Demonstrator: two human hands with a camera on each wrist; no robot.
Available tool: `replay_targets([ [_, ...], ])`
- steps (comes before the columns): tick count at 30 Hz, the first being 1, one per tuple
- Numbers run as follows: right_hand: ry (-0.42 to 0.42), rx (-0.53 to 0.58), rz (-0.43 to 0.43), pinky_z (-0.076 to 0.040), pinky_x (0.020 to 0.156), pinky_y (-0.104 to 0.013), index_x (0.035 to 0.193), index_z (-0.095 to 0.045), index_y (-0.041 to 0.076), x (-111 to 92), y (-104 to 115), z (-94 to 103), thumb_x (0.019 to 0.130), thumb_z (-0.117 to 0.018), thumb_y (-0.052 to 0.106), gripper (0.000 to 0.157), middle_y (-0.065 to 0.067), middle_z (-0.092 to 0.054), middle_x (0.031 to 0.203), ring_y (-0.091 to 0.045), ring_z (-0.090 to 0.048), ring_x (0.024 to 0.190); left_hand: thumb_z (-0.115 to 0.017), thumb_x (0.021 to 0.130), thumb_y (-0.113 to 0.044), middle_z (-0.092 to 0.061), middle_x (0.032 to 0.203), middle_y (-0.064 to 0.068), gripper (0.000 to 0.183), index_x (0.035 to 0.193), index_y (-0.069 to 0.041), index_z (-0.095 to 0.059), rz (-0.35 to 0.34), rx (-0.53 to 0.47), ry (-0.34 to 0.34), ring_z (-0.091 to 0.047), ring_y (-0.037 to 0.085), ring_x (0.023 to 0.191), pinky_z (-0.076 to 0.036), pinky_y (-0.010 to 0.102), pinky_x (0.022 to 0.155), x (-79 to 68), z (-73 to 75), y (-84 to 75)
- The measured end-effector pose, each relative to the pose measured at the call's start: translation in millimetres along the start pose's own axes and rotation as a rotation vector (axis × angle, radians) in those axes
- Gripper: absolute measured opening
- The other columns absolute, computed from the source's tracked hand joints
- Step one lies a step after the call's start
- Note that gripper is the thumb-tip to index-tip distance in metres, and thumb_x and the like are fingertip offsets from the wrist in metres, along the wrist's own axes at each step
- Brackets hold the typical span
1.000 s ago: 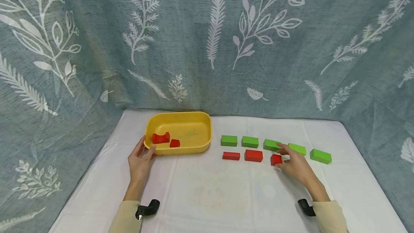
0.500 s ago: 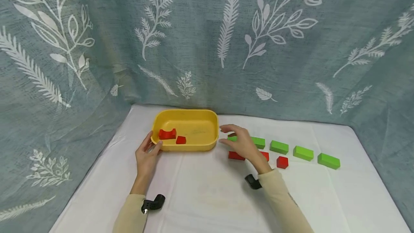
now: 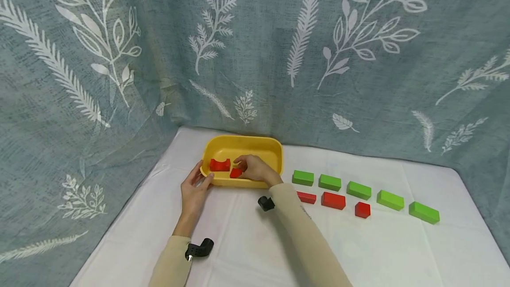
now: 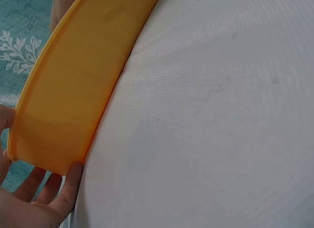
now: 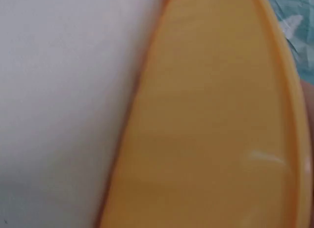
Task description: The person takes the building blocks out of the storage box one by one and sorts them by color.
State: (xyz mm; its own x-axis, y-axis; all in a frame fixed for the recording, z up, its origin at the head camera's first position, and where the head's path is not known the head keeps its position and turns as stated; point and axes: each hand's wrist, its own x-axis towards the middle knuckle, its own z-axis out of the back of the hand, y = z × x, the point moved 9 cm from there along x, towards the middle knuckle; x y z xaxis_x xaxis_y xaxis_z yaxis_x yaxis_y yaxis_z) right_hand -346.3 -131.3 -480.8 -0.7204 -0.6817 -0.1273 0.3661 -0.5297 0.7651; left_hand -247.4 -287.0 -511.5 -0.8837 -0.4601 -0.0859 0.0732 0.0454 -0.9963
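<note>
A yellow tray (image 3: 275,141) stands at the back left of the table in the head view. My left hand (image 3: 194,192) grips its near left corner, thumb over the rim and fingers against the outside wall, as the left wrist view also shows. Inside the tray lie a red arched block (image 3: 220,165) and a small red block (image 3: 235,173). My right hand (image 3: 255,168) reaches over the tray's near rim, bent fingers and thumb right at the small red block; I cannot tell whether they pinch it. The right wrist view shows mostly the tray's yellow outer wall (image 5: 196,115).
Right of the tray runs a row of several green blocks (image 3: 329,182). In front of it lie a thin red block (image 3: 307,197), a red rectangular block (image 3: 333,200) and a red cube (image 3: 362,210). A patterned curtain (image 3: 271,56) hangs behind the white-covered table (image 3: 239,242).
My right hand has left the red cube at the right, crossed leftward over the blocks and entered the tray. My left hand stays on the tray's corner. The head view has shifted.
</note>
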Motion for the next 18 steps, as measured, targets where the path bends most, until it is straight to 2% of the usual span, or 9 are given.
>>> replay_targets([
  [3,-0.038,-0.02,0.005,-0.055,0.087,-0.028,0.124,-0.063,0.002,5.4,0.7,-0.8,0.083,-0.076,0.001,0.043,-0.014,-0.068,0.112,-0.023,-0.064,0.096,-0.066,0.093,-0.006,-0.044,0.146,0.014,0.06,0.148,-0.015,-0.045,-0.012,-0.002,0.001,-0.048,0.025,0.121,-0.054,0.025,0.086,0.6,1.4,-0.8],
  [7,-0.107,0.05,-0.01,-0.057,0.085,-0.027,0.128,-0.062,0.003,-0.7,-2.9,9.6,0.082,-0.076,0.001,0.047,-0.012,-0.066,0.117,-0.025,-0.066,0.101,-0.066,0.093,-0.007,-0.045,0.146,0.012,0.06,0.148,-0.016,-0.045,-0.012,0.014,0.002,-0.048,0.024,0.122,-0.054,0.023,0.084,1.2,-1.9,0.0],
  [10,-0.15,0.101,0.008,-0.056,0.088,-0.029,0.129,-0.061,0.002,-9.5,-2.2,19.9,0.083,-0.076,0.001,0.049,-0.012,-0.066,0.118,-0.027,-0.064,0.105,-0.066,0.093,-0.008,-0.044,0.147,0.012,0.059,0.148,-0.017,-0.045,-0.011,0.026,-0.005,-0.047,0.024,0.122,-0.054,0.022,0.084,1.8,-1.9,-0.3],
  [18,-0.23,0.128,0.069,-0.055,0.093,-0.036,0.133,-0.058,0.001,-44.6,-3.7,52.1,0.083,-0.077,0.002,0.053,-0.012,-0.066,0.118,-0.028,-0.064,0.108,-0.066,0.093,-0.008,-0.045,0.146,0.012,0.059,0.148,-0.016,-0.046,-0.018,0.041,-0.023,-0.049,0.024,0.121,-0.054,0.022,0.083,1.5,1.2,0.2],
])
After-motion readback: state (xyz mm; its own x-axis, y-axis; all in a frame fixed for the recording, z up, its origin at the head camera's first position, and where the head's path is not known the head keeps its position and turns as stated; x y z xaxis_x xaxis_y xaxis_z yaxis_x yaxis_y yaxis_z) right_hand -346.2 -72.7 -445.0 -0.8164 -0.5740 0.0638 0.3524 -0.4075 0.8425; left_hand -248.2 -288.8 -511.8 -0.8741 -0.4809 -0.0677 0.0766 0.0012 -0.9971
